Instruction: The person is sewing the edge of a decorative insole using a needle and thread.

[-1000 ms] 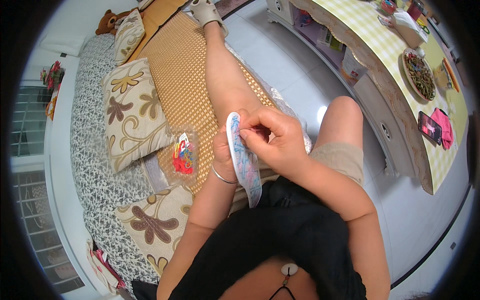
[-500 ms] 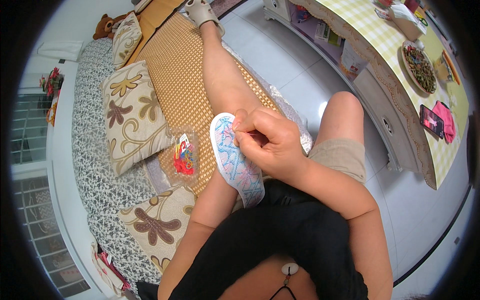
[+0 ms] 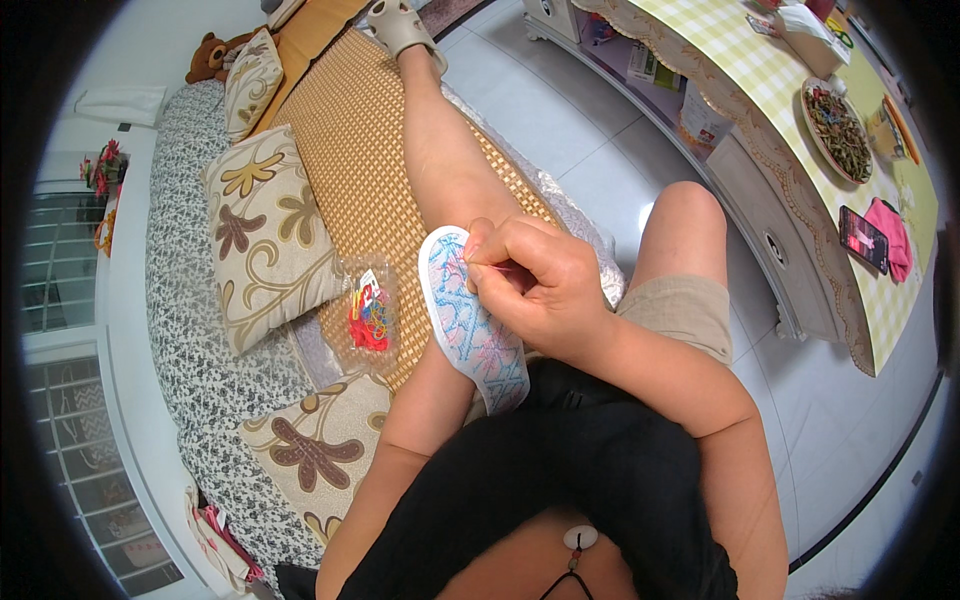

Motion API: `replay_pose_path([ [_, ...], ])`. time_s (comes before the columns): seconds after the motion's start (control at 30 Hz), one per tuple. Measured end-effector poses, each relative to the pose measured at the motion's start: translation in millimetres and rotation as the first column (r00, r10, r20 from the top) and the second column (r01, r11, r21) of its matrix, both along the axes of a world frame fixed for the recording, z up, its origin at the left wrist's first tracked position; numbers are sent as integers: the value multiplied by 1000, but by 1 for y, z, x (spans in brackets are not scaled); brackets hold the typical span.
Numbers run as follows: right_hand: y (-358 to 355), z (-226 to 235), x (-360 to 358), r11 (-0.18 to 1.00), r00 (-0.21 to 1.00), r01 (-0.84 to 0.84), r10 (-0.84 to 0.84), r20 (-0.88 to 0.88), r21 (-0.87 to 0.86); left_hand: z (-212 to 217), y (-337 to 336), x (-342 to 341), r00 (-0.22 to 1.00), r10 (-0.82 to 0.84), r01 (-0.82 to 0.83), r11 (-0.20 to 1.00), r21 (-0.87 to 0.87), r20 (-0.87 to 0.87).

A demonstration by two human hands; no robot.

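Insole: white rim, blue and pink stitched pattern. Left of insole, cushion cream with brown and yellow flowers; right of it, tablecloth pale yellow-and-white check.

the person wears a plain black top made of soft cloth, with a big round open neck. the shorts are light tan and stop above the knee. on the left foot is a chunky tan-grey clog with holes in it and a strap at the heel. a thin black cord carries little beads and a smooth, roundish white pendant.
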State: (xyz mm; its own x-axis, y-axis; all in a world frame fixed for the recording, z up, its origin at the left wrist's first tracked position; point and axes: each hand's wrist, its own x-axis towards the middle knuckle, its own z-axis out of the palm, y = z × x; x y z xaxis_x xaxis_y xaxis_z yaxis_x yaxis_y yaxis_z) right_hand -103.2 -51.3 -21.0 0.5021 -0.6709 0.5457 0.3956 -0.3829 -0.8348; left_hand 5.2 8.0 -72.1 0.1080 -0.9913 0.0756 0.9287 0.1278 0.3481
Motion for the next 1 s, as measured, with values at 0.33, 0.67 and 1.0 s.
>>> replay_pose_path([
  [0.33, -11, -8, -4, 888, 974, -188, 224, -37, 419, 26, 13, 10, 980, 76, -111, 975, 194, 182],
  [0.67, -29, -25, -13, 860, 985, -173, 148, 89, 480, 27, 18, 24, 956, 26, -60, 992, 108, 292],
  [1.0, -29, -26, -4, 945, 989, -148, 148, 22, 290, 54, 20, 18, 843, 87, -304, 891, 336, 531],
])
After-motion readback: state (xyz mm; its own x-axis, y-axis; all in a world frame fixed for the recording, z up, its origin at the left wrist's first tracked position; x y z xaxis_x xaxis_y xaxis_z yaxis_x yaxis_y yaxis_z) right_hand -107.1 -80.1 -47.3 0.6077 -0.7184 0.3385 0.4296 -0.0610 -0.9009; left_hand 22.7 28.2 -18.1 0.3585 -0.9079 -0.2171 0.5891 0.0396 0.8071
